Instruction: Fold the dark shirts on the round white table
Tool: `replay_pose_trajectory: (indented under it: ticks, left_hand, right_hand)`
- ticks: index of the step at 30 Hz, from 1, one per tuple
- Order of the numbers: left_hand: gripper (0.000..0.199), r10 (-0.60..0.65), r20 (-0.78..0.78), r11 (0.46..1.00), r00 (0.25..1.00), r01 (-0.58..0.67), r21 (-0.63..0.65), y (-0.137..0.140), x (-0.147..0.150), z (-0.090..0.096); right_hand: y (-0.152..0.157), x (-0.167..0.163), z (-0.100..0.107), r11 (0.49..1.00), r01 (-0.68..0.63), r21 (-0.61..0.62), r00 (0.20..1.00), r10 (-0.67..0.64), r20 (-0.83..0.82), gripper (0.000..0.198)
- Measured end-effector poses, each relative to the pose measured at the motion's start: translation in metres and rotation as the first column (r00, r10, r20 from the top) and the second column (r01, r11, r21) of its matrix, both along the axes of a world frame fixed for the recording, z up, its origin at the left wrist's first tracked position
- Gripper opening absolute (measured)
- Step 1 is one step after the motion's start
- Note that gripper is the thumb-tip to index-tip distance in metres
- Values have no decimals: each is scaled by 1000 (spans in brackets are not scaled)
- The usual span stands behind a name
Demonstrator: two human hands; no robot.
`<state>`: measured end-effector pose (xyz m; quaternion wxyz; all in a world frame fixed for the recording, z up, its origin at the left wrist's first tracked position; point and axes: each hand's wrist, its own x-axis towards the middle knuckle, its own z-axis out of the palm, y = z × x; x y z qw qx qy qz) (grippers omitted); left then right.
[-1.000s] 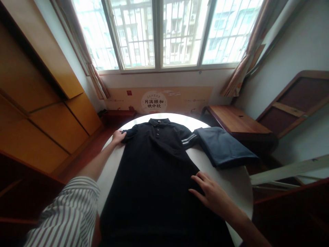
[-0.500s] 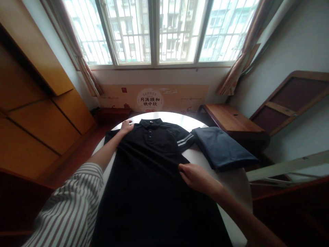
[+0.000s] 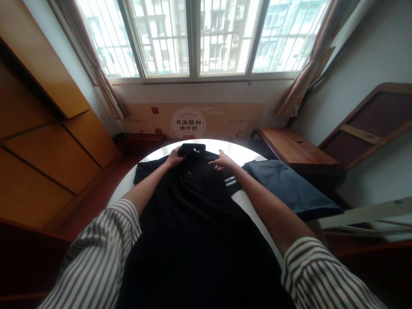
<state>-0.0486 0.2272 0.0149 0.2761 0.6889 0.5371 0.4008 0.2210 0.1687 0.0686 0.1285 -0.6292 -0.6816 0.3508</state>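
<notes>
– Left hand (image 3: 174, 157)?
– Fingers closed on the shirt (image 3: 196, 214) by its collar (image 3: 189, 148).
– Right hand (image 3: 223, 161)?
– Fingers parted, near the collar; contact unclear.
– Shirt?
– On the table (image 3: 121, 189), beside folded cloth (image 3: 286, 184).

Scene is backlit; daylight is let in by the window (image 3: 222, 56) at 12 o'clock, panes overexposed, buildings outside washed out. Room is left dim. White glare is thrown on the far part of the table (image 3: 124, 189); its near parts are greyed. Black shirt (image 3: 199, 240) is underexposed, fabric detail swallowed toward 6 o'clock. Corners at 8 and 4 o'clock are sunk in near-black. Cabinet (image 3: 28, 184) at 9 o'clock is dully lit. Wide-angle distortion: window uprights are splayed, striped sleeves (image 3: 96, 257) stretched at 7 and 5 o'clock. Fine detail is softened throughout; large banner (image 3: 193, 124) lettering can be made out.
</notes>
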Motion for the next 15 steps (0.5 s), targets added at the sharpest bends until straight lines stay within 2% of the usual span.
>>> replay_pose_trajectory:
  ticks: [2,3,6,10,13,15]
  left_hand:
    - [37,-138,12,987,990,136,87,-11,-3,-1]
    - [32,-166,-6,981,986,166,103,-15,-5,-1]
    - [23,-162,-47,977,986,167,131,-22,-10,1]
    - [22,-53,-44,985,998,59,160,-13,-9,11]
    - [25,127,-29,960,992,-115,256,3,0,19]
    - [41,247,0,919,969,-235,318,15,9,21]
  right_hand:
    - [10,0,-6,1000,11,-27,999,-12,-35,76]
    - [14,-1,-9,999,10,-35,999,-12,-44,72]
    - [23,-4,-16,1000,10,-27,999,-11,-39,52]
    - [37,-9,-11,998,30,60,999,-29,-13,24]
    - [48,-10,3,977,56,207,998,-59,6,28]
    - [50,-11,12,953,47,299,998,-59,33,35]
